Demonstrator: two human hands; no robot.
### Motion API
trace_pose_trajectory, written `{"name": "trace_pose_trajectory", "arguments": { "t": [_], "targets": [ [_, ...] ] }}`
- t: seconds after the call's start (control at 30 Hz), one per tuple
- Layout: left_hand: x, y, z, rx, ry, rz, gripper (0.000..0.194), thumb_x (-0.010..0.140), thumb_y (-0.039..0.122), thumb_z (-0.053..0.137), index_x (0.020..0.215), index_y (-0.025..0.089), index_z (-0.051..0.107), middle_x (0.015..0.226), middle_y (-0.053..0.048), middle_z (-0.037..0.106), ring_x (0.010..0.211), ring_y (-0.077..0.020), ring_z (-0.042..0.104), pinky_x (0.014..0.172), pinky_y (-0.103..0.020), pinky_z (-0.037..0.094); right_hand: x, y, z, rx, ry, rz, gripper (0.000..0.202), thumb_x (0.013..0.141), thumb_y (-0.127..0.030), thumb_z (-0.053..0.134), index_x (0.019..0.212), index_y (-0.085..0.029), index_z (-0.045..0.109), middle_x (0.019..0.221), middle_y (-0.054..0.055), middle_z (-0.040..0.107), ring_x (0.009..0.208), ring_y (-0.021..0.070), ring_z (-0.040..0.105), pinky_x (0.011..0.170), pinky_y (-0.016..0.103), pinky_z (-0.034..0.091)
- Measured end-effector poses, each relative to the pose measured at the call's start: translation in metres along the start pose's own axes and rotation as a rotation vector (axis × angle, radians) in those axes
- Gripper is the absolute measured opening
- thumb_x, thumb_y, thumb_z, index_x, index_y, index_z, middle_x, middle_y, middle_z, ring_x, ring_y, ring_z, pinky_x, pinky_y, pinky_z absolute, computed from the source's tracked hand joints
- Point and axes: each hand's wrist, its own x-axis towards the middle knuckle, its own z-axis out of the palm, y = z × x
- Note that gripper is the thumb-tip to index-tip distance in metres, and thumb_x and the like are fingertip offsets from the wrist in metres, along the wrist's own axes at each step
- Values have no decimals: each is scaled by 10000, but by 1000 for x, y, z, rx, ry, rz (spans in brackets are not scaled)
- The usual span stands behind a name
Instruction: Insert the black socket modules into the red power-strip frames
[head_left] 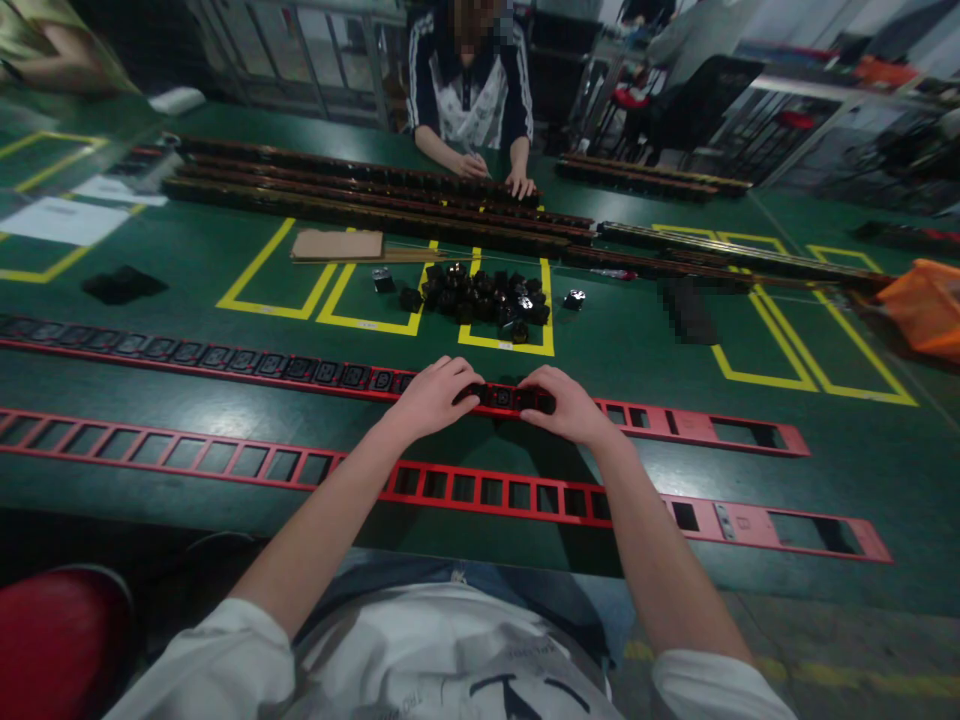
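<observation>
A long red metal strip (739,432) lies across the green table, its left part filled with a row of black power sockets (326,372). My left hand (433,400) is at the strip, fingers and thumb closed around a black socket at its openings. Just to the right, my right hand (566,402) is closed the same way on another black socket (536,400). One socket (503,397) sits in the strip between my hands. Whether the gripped sockets are fully seated cannot be made out. Nearer my body lies a second red strip (799,530) with bare square openings, crossed by my forearms.
Beyond the strip is a pile of loose black sockets (480,295), near a cardboard piece (337,244). Long dark strips (360,205) run across the table, where a co-worker's hands (519,184) rest. An orange bag (926,305) lies far right; a red stool (60,645) stands lower left.
</observation>
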Motion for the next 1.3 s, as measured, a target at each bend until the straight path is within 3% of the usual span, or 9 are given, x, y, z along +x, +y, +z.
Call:
{"name": "trace_pose_trajectory", "arguments": {
  "t": [0.23,0.4,1.07,1.3],
  "targets": [
    [0,-1,1,-4,3,-4,242,969,290,577,1180,210,663,1142,-69,634,1064,-249,556,926,-408,498,-1,-2,1,3,25,47,298,828,-344,719,1083,-222,623,1059,73,648,966,254,606,852,424,499],
    [0,0,0,-6,-1,-4,241,969,287,573,1177,204,662,1142,-70,635,1063,-249,557,933,-409,496,0,-1,2,13,46,46,181,836,-312,696,973,-218,624,992,61,648,911,237,606,827,408,495],
    [0,-2,2,10,2,0,247,972,299,571,1178,198,664,1140,-69,634,1058,-250,557,933,-411,498,1,0,1,27,42,44,195,820,-304,731,973,-210,656,990,67,662,916,243,619,837,422,503],
    [0,-2,1,-2,3,-5,244,972,302,572,1180,212,663,1146,-67,631,1066,-248,557,927,-406,498,0,-7,-1,71,117,16,155,828,-334,703,917,-218,654,965,69,670,888,241,619,805,404,491]
  ]
}}
